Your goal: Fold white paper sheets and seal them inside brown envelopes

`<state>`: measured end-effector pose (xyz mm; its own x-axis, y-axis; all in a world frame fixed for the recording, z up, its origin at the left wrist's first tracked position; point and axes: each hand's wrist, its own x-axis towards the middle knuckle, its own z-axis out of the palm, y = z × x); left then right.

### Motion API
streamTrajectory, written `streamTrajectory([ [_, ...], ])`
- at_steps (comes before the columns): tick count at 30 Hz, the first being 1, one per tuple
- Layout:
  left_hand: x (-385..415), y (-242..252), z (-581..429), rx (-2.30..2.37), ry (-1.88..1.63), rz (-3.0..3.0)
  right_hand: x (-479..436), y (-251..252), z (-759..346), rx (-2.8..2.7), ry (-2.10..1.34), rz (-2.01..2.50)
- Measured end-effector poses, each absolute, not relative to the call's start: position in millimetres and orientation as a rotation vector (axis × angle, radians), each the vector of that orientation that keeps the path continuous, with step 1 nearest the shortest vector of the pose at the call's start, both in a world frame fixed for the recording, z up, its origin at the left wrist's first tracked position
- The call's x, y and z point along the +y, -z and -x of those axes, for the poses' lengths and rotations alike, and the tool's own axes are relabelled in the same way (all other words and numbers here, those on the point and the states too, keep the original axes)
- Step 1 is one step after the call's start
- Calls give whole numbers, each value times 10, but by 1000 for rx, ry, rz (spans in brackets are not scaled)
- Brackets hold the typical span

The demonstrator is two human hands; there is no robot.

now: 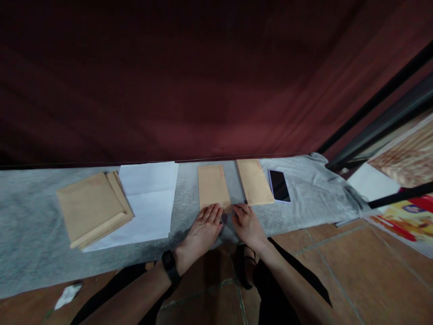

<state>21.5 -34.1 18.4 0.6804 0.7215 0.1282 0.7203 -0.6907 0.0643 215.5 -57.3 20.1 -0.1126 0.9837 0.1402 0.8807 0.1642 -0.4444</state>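
Observation:
A brown paper envelope point(213, 183) lies upright in front of me on a grey cloth. My left hand point(208, 224) rests on its near end, fingers stretched out and lying flat; a dark band is on that wrist. At the envelope's near right corner is my right hand point(246, 224), its fingers bent and seemingly pinching the edge, though the fingertips are partly hidden. Just beyond the right hand lies a second stack of brown envelopes point(256, 183), close to its knuckles.
To the left, larger brown envelopes point(91, 203) overlap white paper sheets point(154, 207). A phone point(279, 185) lies right of the envelopes on the grey cloth point(311, 194). A dark red curtain point(209, 90) hangs behind. Dark metal bars point(382, 126) stand at right; tiled floor point(382, 266) lies below.

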Motion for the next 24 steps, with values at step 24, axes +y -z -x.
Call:
streamTrajectory([
  [24, 39, -720, -443, 1272, -1262, -1086, -223, -495, -1796, -834, -1459, 1144],
])
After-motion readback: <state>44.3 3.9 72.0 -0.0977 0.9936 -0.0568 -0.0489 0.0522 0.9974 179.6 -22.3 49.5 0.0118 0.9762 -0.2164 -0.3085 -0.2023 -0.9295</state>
